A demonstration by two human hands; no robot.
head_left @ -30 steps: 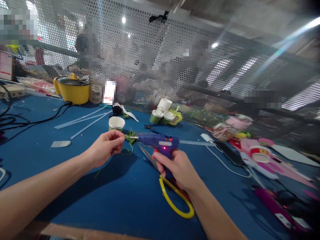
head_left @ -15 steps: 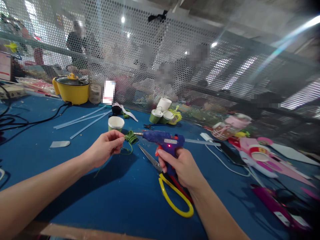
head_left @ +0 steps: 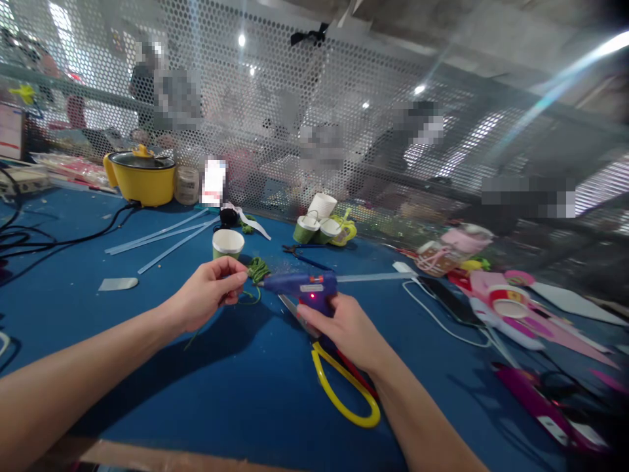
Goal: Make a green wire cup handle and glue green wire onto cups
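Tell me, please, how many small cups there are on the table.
4: a front cup beyond the left hand; at the back, a left green cup, a right green cup and a tilted white cup. More may be hidden.

Glue gun (head_left: pixel 297 284) is blue & yarn (head_left: pixel 259 269) grn

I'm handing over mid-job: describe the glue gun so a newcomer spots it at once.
Above the blue tabletop, find the person's right hand. It grips the dark-blue glue gun over the yellow-handled scissors. Unlike those scissors, it has a lit red dot and a translucent glue stick jutting from its rear.
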